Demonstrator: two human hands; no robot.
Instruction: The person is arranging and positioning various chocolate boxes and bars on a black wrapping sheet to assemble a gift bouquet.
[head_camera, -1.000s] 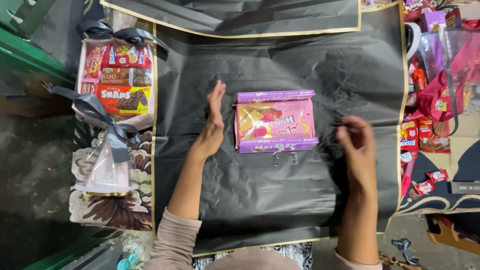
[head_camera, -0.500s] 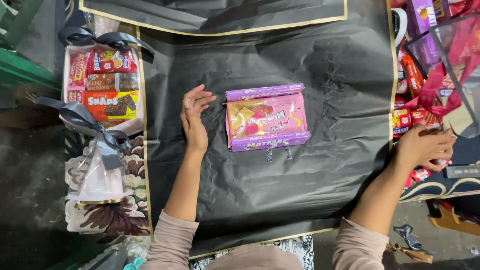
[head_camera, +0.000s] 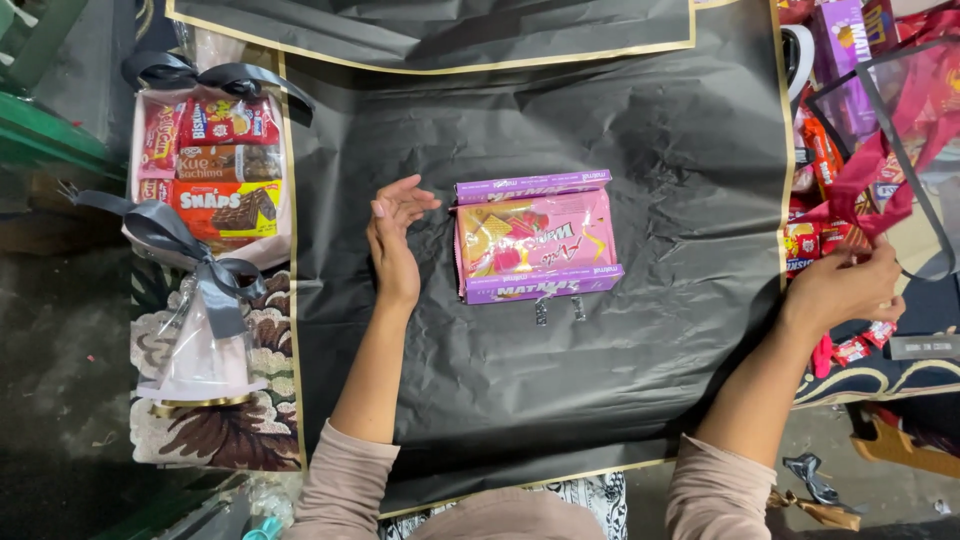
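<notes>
Black wrapping paper (head_camera: 600, 420) holds three snack packs (head_camera: 535, 238), two hands (head_camera: 392, 240) apart.

We are seeing bare black wrapping sheet (head_camera: 620, 400) lying open all around the snack packs (head_camera: 535, 238); wrapped bundles (head_camera: 205, 200) are crowding its left edge, loose snacks (head_camera: 830, 160) its right.

A big sheet of crinkly black paper with a thin gold edge (head_camera: 620, 400) covers a dark, dirty concrete floor (head_camera: 60, 400). A brown and cream flower-pattern mat (head_camera: 230, 440) peeks out at the left. Green plastic crates (head_camera: 40, 130) sit far left
</notes>
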